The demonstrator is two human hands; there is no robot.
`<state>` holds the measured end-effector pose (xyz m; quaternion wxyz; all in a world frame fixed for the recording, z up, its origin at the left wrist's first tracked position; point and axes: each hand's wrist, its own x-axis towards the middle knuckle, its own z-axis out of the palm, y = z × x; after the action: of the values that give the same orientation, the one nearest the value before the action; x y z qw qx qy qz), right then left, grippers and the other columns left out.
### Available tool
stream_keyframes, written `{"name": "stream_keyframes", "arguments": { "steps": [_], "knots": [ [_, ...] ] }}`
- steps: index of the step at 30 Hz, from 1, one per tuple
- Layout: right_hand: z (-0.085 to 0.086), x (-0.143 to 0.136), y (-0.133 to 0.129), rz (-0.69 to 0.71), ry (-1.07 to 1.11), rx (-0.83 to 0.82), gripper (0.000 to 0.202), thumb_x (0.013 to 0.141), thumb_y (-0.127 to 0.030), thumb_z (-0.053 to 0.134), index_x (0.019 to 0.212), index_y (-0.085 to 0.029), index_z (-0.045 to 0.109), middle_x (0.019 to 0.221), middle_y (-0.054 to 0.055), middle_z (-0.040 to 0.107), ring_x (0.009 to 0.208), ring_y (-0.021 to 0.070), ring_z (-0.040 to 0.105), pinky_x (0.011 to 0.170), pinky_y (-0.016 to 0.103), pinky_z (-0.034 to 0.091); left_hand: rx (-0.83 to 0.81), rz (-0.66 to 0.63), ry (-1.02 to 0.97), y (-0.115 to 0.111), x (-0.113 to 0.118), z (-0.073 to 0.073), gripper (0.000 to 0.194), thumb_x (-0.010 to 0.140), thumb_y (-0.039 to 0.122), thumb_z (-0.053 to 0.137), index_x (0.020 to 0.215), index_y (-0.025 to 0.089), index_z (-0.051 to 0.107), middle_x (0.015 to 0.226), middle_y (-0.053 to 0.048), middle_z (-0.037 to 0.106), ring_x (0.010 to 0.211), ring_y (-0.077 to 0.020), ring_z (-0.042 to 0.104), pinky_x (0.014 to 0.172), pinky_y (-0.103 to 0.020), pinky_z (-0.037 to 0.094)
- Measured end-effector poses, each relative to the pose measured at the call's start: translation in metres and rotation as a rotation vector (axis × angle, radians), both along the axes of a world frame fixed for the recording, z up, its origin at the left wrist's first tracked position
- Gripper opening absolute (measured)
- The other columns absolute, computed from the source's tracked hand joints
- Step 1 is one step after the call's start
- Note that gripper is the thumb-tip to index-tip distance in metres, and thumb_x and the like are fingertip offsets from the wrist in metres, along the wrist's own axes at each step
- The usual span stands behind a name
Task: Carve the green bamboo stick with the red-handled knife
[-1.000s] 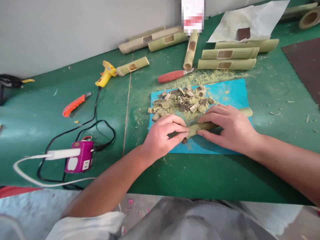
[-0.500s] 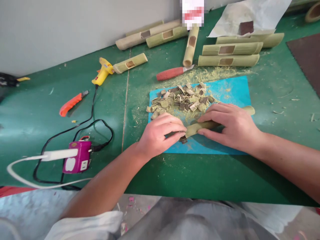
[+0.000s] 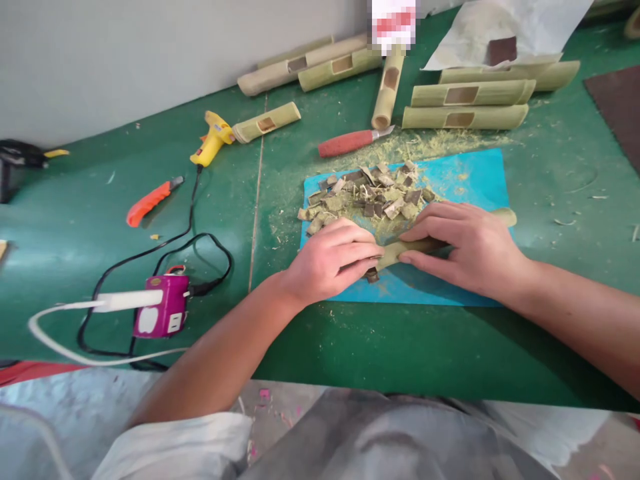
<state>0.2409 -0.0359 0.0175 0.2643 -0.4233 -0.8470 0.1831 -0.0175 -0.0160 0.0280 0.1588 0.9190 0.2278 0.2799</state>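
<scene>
A short bamboo tube (image 3: 393, 255) lies across the blue sheet (image 3: 480, 173), tilted up to the right. My right hand (image 3: 465, 250) is closed over its middle, thumb in front and fingers behind; the tube's far end shows past the knuckles. At the left end, my left hand (image 3: 337, 260) pinches what looks like a small piece of sandpaper against the bamboo, mostly hidden by the fingers. A dark scrap (image 3: 372, 275) lies just below that end. Behind my hands, small worn sandpaper-like squares (image 3: 375, 193) are heaped in pale bamboo dust.
A red-handled knife (image 3: 350, 143) lies behind the sheet. Notched bamboo tubes (image 3: 465, 119) line the back. To the left are a yellow glue gun (image 3: 213, 140), an orange utility knife (image 3: 150, 203) and a purple power adapter (image 3: 163, 307) with cords on the green table (image 3: 300, 340).
The whole view has shifted slightly, so things appear a little further right and higher. Both hands keep their places on the bamboo tube, with little visible movement.
</scene>
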Motion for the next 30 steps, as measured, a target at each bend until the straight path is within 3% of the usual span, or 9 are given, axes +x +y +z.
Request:
{"name": "stream_keyframes", "arguments": {
  "steps": [16, 30],
  "knots": [
    [0.003, 0.0, 0.001, -0.019, -0.025, -0.035, 0.024, 0.092, -0.048, 0.068, 0.093, -0.024, 0.073, 0.087, 0.005, 0.073, 0.083, 0.0247, 0.069, 0.069, 0.038, 0.048, -0.091, -0.007, -0.063, -0.002, 0.004, 0.001, 0.01, 0.097, 0.016, 0.064, 0.099, 0.019, 0.072, 0.095, -0.006, 0.077, 0.088, -0.0161, 0.068, 0.082, -0.032, 0.056],
    [0.006, 0.0, -0.002, -0.049, -0.049, -0.048, 0.022, 0.093, -0.049, 0.066, 0.092, -0.027, 0.071, 0.091, 0.006, 0.075, 0.086, 0.028, 0.071, 0.071, 0.042, 0.051, -0.041, 0.042, -0.038, -0.006, 0.007, 0.0, 0.012, 0.098, 0.018, 0.06, 0.092, 0.019, 0.07, 0.091, -0.006, 0.074, 0.086, -0.0184, 0.063, 0.081, -0.036, 0.054]
  ]
}}
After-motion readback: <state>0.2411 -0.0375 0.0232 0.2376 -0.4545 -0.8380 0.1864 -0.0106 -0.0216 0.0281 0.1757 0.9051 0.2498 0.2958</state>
